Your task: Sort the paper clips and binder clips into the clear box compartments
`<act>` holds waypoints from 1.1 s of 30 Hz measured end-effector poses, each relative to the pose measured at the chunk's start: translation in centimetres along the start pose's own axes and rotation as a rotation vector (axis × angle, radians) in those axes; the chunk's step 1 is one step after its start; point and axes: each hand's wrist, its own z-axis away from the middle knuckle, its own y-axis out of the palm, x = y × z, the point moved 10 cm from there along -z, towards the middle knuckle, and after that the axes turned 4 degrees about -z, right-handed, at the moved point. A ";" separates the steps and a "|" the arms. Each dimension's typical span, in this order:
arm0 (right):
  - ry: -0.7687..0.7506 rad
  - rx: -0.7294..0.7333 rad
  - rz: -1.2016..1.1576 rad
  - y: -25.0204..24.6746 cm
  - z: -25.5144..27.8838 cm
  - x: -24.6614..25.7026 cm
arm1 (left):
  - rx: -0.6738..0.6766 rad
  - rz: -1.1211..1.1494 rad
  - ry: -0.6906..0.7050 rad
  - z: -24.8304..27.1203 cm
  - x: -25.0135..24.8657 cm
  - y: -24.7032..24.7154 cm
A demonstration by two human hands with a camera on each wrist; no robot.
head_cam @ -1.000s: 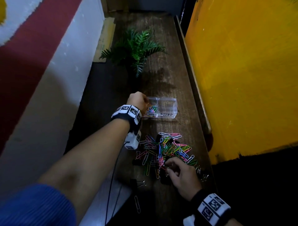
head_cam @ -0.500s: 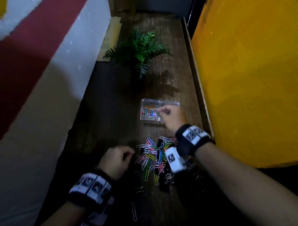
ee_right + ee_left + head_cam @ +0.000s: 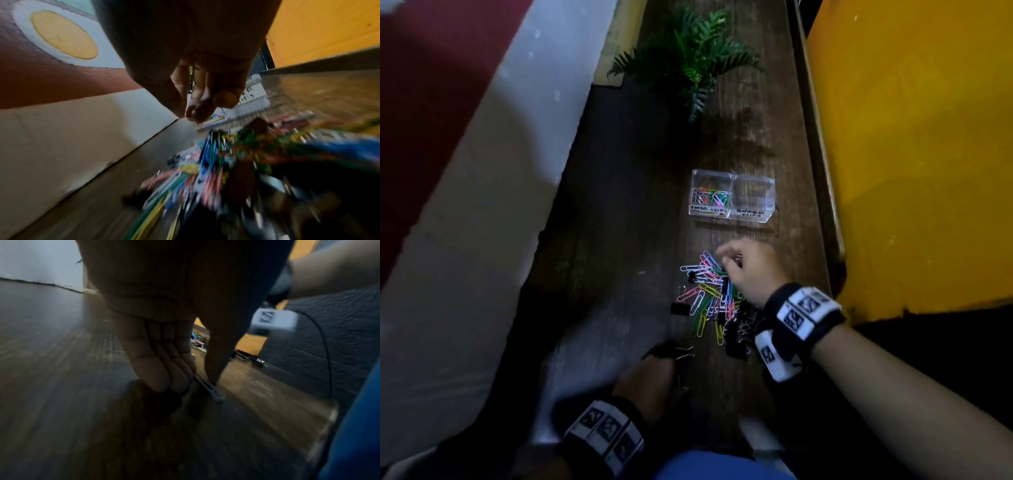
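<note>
Right hand [image 3: 753,270] back from clear box [image 3: 732,197] to clip pile [image 3: 710,298], fingertips pinched, contents unclear | left hand [image 3: 164,356] pinches pale paper clip [image 3: 207,388] off tabletop | light, springy wire: grip mid-loop.

Both forearms were bare. Each wrist wore a broad black band [image 3: 805,310] faced with white square tiles carrying black angular markings; the right band showed three tiles in a row across its top. A white boxy camera block [image 3: 774,354] with one similar black marking hung at the band's 7 o'clock side, under the right wrist. In the left wrist view, a thin black cable [image 3: 325,344] curved down from that block. The left band [image 3: 604,433] showed the same row of marked white tiles. A blue ribbed sleeve [image 3: 715,467] showed at 6 o'clock in the head view.
</note>
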 end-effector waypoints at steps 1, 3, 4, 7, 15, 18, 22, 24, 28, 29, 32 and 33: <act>0.000 0.008 0.008 0.7 1.8 -0.3 | 0.008 -0.015 -0.012 0.1 -0.1 0.0; 0.016 0.061 0.044 2.6 4.5 -1.2 | 0.001 -0.027 -0.026 0.1 -0.3 -0.4; 0.026 0.103 0.081 3.7 5.8 -1.7 | -0.001 -0.042 -0.021 0.1 -0.6 -0.6; 0.013 0.214 0.245 6.3 9.2 -2.0 | 0.008 -0.057 -0.019 0.3 -0.9 -0.9; -0.036 0.232 0.514 9.3 12.6 -2.1 | -0.046 -0.102 0.009 1.3 -0.3 0.0; -0.081 0.204 0.527 9.4 13.3 -2.1 | -0.120 0.185 0.018 1.3 -0.2 -1.4; -0.100 0.202 0.495 9.3 14.2 -2.1 | -0.264 0.168 -0.008 -1.1 0.2 -4.5; -0.060 0.217 0.475 9.4 14.3 -2.6 | -0.322 0.093 -0.013 -2.4 -0.3 -6.2; -0.018 0.187 0.391 8.9 14.4 -2.6 | -0.326 -0.036 -0.032 -4.2 -1.9 -7.4; 0.023 0.198 0.369 8.8 14.4 -2.8 | -0.303 -0.065 -0.032 -4.6 -2.3 -7.3; 0.091 0.200 0.317 8.5 14.7 -3.3 | -0.231 -0.138 -0.041 -5.4 -2.8 -6.6; 0.109 0.191 0.299 8.2 14.8 -3.4 | -0.218 -0.151 -0.047 -5.5 -2.8 -6.5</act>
